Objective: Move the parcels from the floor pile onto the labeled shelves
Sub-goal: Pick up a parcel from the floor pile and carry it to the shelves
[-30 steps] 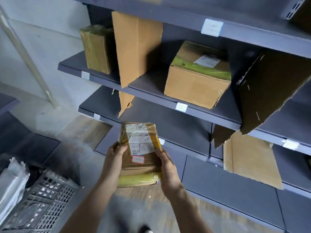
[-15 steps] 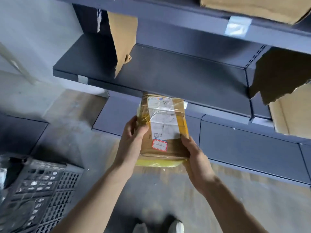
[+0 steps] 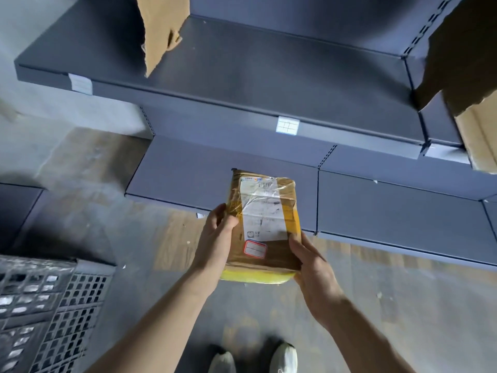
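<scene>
**One parcel in hand, shelf below waiting**

Far left, near the bottom corner, a grey plastic crate (image 3: 45, 313) sits on the floor (image 3: 150, 238). What's inside it can't be made out, and no floor pile shows in this view, so how many parcels are left is anyone's guess.

Moving right, a white label (image 3: 80, 82) marks the front edge of the shelf (image 3: 269, 76) at its left end, and a torn piece of cardboard (image 3: 161, 28) hangs down over the far part of that shelf. The part of the shelf in view carries no parcel.

Centre now: the left hand (image 3: 215, 240) grips the left edge of the parcel (image 3: 265, 224), thumb curled over the front, fingers behind. The parcel is a flat brown packet wrapped in tape, with a white shipping slip and a small red-bordered sticker facing up. It's held in the air in front of the bottom shelf (image 3: 215, 170), touching no shelf at all. A second label (image 3: 287, 125) sits on the shelf edge just above it.

The right hand (image 3: 314, 273) clamps the near right corner, thumb on top, fingers wrapped underneath.

Far right, a cardboard box (image 3: 478, 135) is partly in view.

My read: this parcel is picked up but not placed. Matching it to a label and setting it down remain to be done.
</scene>
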A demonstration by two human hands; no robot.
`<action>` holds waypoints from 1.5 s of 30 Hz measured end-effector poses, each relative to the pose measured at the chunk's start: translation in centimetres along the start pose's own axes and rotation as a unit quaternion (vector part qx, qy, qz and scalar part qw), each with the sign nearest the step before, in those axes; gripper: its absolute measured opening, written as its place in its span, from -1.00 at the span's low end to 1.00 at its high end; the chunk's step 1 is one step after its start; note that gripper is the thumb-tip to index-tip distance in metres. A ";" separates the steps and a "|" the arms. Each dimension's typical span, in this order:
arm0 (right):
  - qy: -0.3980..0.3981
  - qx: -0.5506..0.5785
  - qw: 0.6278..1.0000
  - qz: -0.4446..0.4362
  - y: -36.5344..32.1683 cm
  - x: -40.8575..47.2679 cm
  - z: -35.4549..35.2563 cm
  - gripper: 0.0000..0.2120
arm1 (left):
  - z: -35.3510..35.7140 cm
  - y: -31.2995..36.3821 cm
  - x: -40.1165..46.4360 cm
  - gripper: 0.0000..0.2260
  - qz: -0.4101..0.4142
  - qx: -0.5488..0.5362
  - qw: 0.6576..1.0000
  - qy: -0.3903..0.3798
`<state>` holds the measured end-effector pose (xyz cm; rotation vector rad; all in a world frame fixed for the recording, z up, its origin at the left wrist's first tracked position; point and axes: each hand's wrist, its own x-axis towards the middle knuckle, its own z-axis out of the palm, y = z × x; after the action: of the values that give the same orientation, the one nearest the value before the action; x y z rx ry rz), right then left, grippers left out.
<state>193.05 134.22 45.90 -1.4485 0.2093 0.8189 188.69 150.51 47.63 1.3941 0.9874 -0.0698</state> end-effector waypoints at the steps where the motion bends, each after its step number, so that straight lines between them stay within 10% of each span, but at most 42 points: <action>1: 0.007 -0.001 1.000 -0.003 -0.3 -0.1 -0.5 -0.69 | 0.6 0.3 -0.1 -0.42 0.001 0.005 1.000 -0.007; 22: 0.035 -0.018 0.999 -0.023 -1.8 -1.0 -2.4 -0.57 | 3.1 1.8 0.0 -0.66 0.023 0.028 0.999 -0.023; 34: 0.065 -0.012 0.998 -0.004 -1.2 -0.5 -2.2 -0.71 | 2.8 1.2 0.3 -0.37 0.025 0.028 0.999 -0.027; 45: 0.067 -0.003 0.998 -0.005 -3.1 -0.5 -1.8 -0.63 | 3.1 2.7 0.8 -0.82 0.044 0.017 0.999 -0.013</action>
<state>195.17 132.68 48.35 -1.5102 0.3011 0.7146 192.42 148.98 48.84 1.4622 0.9062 -0.0385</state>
